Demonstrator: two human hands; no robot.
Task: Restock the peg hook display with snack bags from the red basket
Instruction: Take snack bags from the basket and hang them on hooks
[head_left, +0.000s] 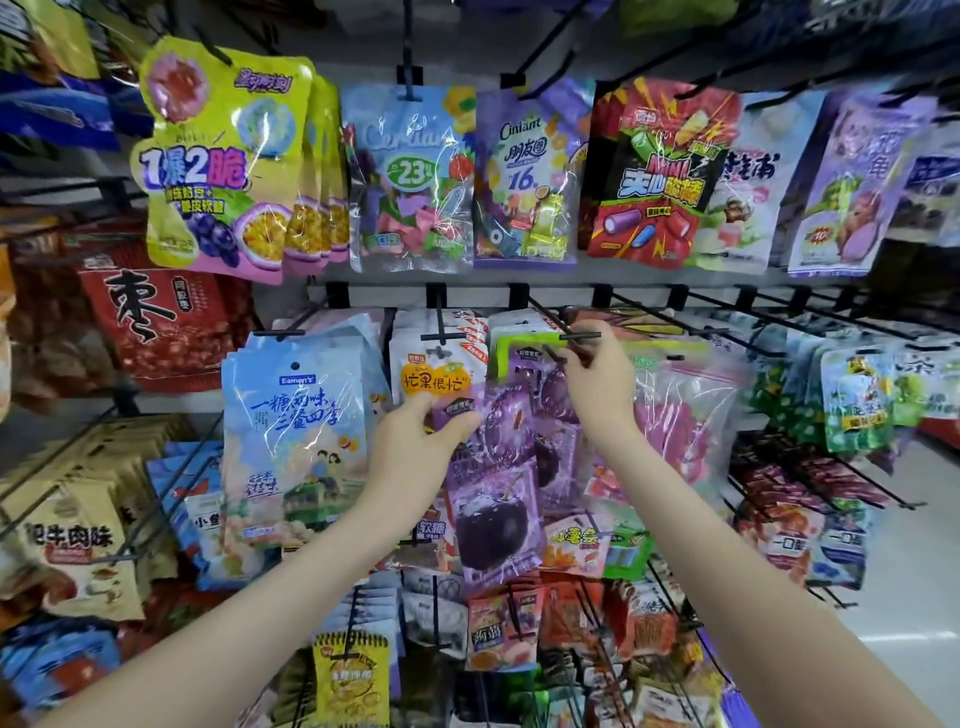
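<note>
Crowded peg hook display (644, 299). Purple plum snack bag (493, 499) dangling light, limp, glossy-slick, pinched at top corner by left hand (415, 441) fingers. Right hand (597, 384) fingers closed round peg hook tip (579, 336). Best held near hang hole.

Left hand (415, 439): closed on the top edge of a purple snack bag (493, 499), which is held tilted in front of the display.
Right hand (592, 379): raised to a black peg hook (576, 336), fingers pinched at the header of the purple bags (540, 364) hung there.
Left neighbour: an orange-labelled white bag (434, 376) is hung on the next hook.
Further left: pale blue bags (296, 431) are seen in a stack.
Upper row: a yellow-green bag (218, 156) and a red and black bag (654, 171) are hung.
</note>
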